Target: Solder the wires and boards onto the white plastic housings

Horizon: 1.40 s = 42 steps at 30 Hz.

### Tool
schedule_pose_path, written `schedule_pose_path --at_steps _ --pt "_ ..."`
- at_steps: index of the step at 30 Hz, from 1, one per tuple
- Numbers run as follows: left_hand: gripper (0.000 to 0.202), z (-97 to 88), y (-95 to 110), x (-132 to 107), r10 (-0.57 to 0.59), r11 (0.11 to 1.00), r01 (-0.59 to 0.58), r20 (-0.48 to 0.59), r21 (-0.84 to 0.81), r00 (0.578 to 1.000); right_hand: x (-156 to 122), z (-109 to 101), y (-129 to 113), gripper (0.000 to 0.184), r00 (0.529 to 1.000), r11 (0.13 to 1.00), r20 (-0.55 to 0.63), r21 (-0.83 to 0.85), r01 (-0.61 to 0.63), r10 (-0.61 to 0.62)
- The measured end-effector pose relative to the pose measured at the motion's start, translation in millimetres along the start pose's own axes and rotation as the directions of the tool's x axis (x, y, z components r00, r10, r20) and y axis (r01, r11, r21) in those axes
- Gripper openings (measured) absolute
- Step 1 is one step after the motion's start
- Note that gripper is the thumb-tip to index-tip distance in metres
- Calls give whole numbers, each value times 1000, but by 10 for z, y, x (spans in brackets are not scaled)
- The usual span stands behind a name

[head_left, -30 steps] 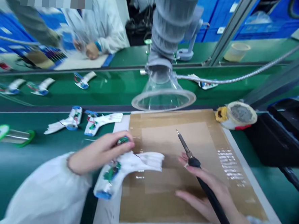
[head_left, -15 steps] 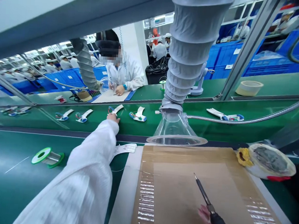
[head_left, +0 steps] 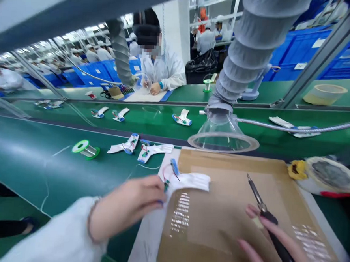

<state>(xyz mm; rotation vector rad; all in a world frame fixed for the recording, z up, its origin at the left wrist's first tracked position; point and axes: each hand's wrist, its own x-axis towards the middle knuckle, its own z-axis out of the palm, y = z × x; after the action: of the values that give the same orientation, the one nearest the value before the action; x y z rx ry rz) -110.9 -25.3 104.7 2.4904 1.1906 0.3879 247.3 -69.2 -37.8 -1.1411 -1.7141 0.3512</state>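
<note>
My left hand (head_left: 129,205) is closed on the near end of a white Y-shaped plastic part (head_left: 192,181) with thin wires, a small green circuit board and a blue piece. That part is over the left edge of a taped cardboard sheet (head_left: 217,216). My right hand (head_left: 286,248) grips a soldering iron (head_left: 278,232) by its black handle, its metal tip angled up and left above the cardboard. Two similar white parts, one left (head_left: 122,145) and one right (head_left: 156,150), lie on the green bench beyond my left hand.
A clear fume hood (head_left: 223,140) hangs from a grey duct over the cardboard's far edge. A solder wire spool (head_left: 86,149) lies left. At right stands a round container with a yellow sponge (head_left: 297,170). More white parts (head_left: 182,117) sit on the green belt; a co-worker (head_left: 161,69) sits beyond.
My left hand has come back from the belt to the cardboard, bringing a white wired part. The iron stays in my right hand, which shows more fully now. The view has shifted.
</note>
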Motion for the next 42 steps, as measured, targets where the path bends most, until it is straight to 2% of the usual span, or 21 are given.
schedule_pose_path --at_steps 1,3,5,8,10,12,13,14,16,18,20,23,25,27,30,33,37,39,42 --pt "25 259 182 -56 57 998 -56 -35 30 998 31 -33 -55 49 999 998 11 -54 -33 33" --pt "34 669 460 -66 88 993 -86 -24 79 996 64 -72 -127 51 998 996 51 -91 -23 27" --pt "35 876 610 20 139 986 -132 -56 102 989 51 -85 -139 57 982 994 181 -98 -40 57" --pt "30 893 625 234 319 927 -282 -123 249 940 -23 -77 -93 62 939 992 323 -91 -91 116" --pt "31 853 550 391 466 838 -402 -99 368 879 -54 -61 -65 57 931 993 349 -72 -91 111" --pt "30 849 434 546 532 806 -484 -59 340 845 -48 -49 -55 51 939 995 329 -63 -79 96" --pt "29 864 364 621 530 818 -495 -49 293 847 -33 -49 -56 50 944 995 317 -63 -76 92" --pt "28 889 287 695 492 854 -471 -52 220 869 -12 -56 -57 50 946 995 311 -63 -78 94" --pt "28 955 125 833 333 943 -330 -81 51 939 33 -84 -55 52 940 995 328 -56 -81 95" --pt "33 1020 -17 938 157 984 -165 -101 -74 982 75 -116 -37 56 928 997 365 -39 -69 78" --pt "38 1059 -122 989 43 988 -59 -118 -141 992 109 -133 -6 58 919 998 389 -26 -54 60" --pt "33 1042 -235 950 -33 994 12 -198 -108 980 151 -118 34 62 917 999 395 -31 -44 53" --pt "29 996 -326 879 -80 996 69 -258 -52 963 178 -101 33 61 927 998 371 -41 -45 57" --pt "22 948 -427 810 -96 995 97 -280 -8 955 204 -103 1 50 949 997 308 -47 -55 66" --pt "22 911 -492 755 -81 996 86 -294 2 952 231 -149 -81 35 986 996 144 -45 -83 89" --pt "18 950 -330 750 -33 998 11 -343 -65 939 217 -201 -137 32 988 985 -30 -77 -153 151" --pt "15 1114 40 750 171 968 -225 -357 -115 918 146 -214 -153 16 957 985 -241 -31 -171 159" --pt "15 1196 143 746 232 957 -275 -331 -88 915 114 -204 -171 22 953 989 -267 32 -142 146" --pt "13 1261 163 749 248 957 -283 -319 -68 915 89 -189 -212 22 967 991 -221 68 -111 124"
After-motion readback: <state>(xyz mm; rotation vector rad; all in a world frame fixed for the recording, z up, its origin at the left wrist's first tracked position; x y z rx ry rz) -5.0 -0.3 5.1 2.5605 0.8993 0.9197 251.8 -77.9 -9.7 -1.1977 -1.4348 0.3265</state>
